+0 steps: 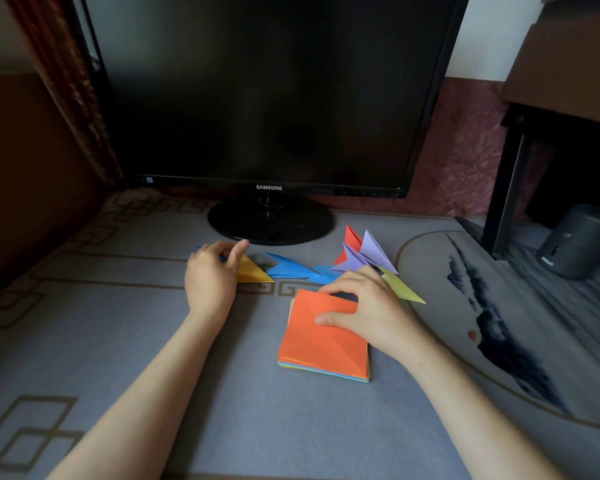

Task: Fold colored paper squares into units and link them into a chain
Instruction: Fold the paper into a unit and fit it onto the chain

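While the left hand [210, 275] curls its fingers round the wide end of a yellow unit [255, 273] toward the table's [222, 393] far edge, the right hand [368, 306] hooks its fingers over the far edge of the orange sheet [319, 337] topping the paper stack [326, 370] mid-table, thumb pressed flat on it. Blue units [288, 266] and purple units [371, 254] lie between the hands.

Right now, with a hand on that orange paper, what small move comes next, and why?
Probably lift the top orange sheet off the stack: the right hand pinches its far corner, while the left hand holds a folded yellow piece beside blue pieces and purple pieces.
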